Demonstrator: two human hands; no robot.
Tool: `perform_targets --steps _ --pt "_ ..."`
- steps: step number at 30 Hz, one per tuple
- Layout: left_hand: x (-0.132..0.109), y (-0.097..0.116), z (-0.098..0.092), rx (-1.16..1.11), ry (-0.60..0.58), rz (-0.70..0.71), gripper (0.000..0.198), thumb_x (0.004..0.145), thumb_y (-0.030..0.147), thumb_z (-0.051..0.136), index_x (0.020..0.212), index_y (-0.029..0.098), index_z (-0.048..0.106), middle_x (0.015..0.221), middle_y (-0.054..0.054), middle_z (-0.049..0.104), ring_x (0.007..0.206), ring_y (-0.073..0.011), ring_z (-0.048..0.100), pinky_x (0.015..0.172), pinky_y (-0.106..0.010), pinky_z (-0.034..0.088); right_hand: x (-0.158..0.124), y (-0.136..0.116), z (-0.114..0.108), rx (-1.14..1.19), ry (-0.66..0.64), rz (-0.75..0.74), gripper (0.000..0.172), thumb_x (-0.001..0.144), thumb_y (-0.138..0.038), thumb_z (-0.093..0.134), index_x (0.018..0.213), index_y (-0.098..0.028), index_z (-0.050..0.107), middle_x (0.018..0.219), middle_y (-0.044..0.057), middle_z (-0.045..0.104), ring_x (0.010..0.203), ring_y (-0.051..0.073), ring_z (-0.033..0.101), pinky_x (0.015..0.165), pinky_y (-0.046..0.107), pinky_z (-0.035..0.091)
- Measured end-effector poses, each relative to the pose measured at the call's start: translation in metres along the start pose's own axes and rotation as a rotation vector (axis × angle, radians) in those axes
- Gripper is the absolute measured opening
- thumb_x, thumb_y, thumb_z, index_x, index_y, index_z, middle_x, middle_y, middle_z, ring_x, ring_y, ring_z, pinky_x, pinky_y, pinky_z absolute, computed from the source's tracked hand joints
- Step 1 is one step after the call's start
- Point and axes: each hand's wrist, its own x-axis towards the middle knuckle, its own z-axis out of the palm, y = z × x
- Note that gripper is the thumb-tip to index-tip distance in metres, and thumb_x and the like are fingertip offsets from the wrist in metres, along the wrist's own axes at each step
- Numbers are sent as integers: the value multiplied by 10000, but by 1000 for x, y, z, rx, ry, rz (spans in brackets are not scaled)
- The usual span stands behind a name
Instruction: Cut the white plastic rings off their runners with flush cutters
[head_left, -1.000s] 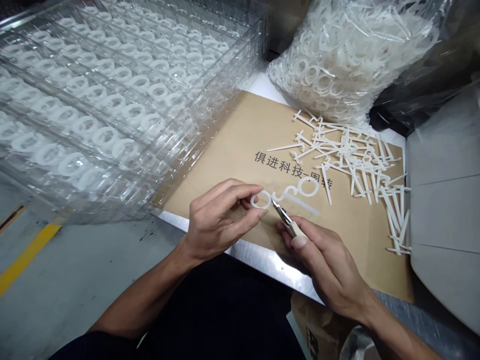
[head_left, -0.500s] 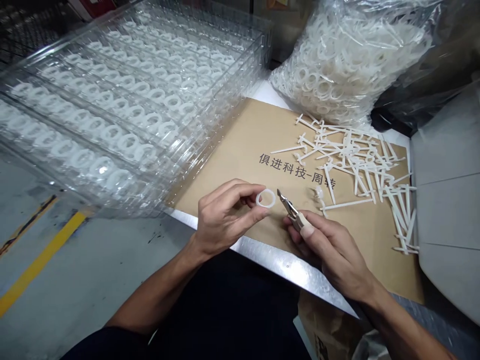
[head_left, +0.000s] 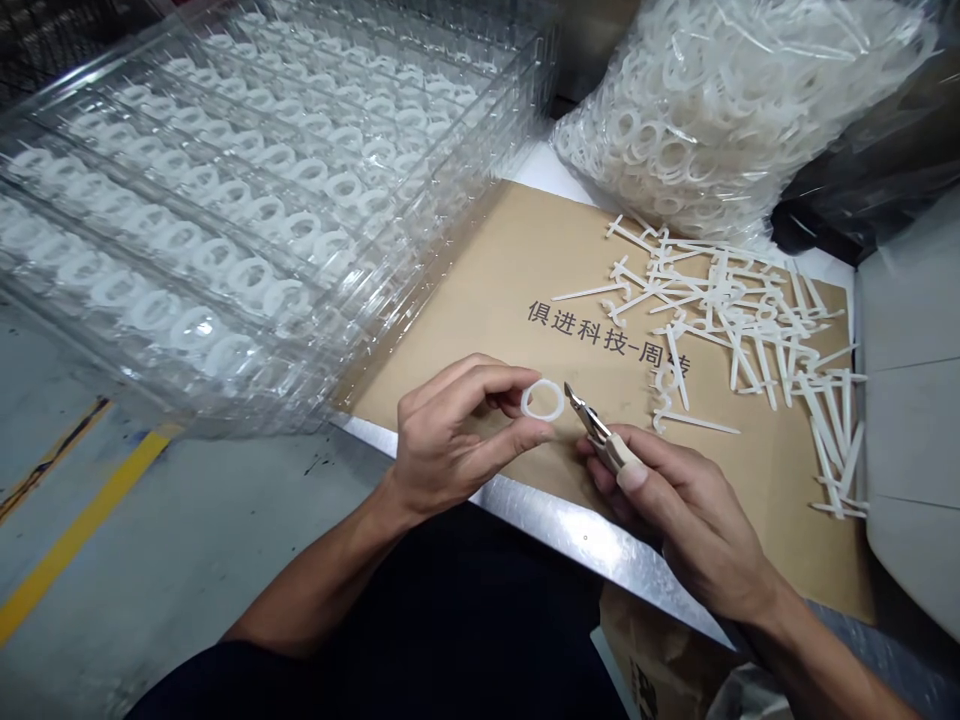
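Note:
Between thumb and fingers, my left hand point(head_left: 457, 430) pinches a white translucent plastic ring point(head_left: 542, 400) above the cardboard sheet. My right hand point(head_left: 675, 490) is wrapped round a pair of nippers point(head_left: 604, 430) with pale handles and metal jaws. The jaw tips point up and left, just right of the ring and apparently apart from it. Beyond my right hand, a cut-off plastic sprue point(head_left: 697, 422) lies on the cardboard point(head_left: 465, 330), with a heap of white sprues point(head_left: 727, 310) farther back.
Stacked clear plastic trays point(head_left: 300, 250) with rows of white rings stand at the left. A clear bag point(head_left: 690, 140) full of rings sits at the back right. A pale grey panel point(head_left: 915, 400) borders the right side. The table's metal edge point(head_left: 577, 530) runs nearest my body.
The piece lying just beyond my right hand has settled on the cardboard. The whole view has shifted slightly; both hands keep their grips, the nippers still beside the ring.

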Motion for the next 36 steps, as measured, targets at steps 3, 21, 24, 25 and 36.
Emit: perform_targets --steps 3,21,24,25,36 --pt "0 1 0 1 4 1 304 860 313 864 1101 176 738 872 -28 740 746 -123 680 667 -238 567 -1 1 -1 -10 1 -2 369 1098 -511 495 1279 -246 677 976 46 700 835 209 629 741 319 463" --pt "0 0 0 3 6 3 298 872 299 853 1122 181 742 862 -25 733 758 -131 701 684 -248 578 -1 4 -1 -9 -2 1 375 1096 -508 500 1275 -236 685 985 56 709 837 210 612 745 325 474" --pt "1 1 0 6 8 1 293 883 321 841 1122 184 742 856 -25 732 755 -132 702 673 -246 578 0 3 -1 -7 -2 0 369 1097 -505 502 1280 -241 684 984 52 707 838 207 615 759 327 470" --pt "1 1 0 9 6 -2 288 885 324 839 1119 186 742 851 -23 730 751 -130 700 668 -242 576 0 3 -1 -8 0 -1 373 1096 -508 504 1282 -241 685 982 52 706 837 206 613 760 326 469" --pt "1 1 -1 -10 8 -3 292 865 294 858 1097 152 750 835 -27 726 748 -120 685 662 -224 552 1 1 0 13 -15 -14 368 1089 -526 508 1246 -245 687 931 29 655 791 173 546 696 286 453"
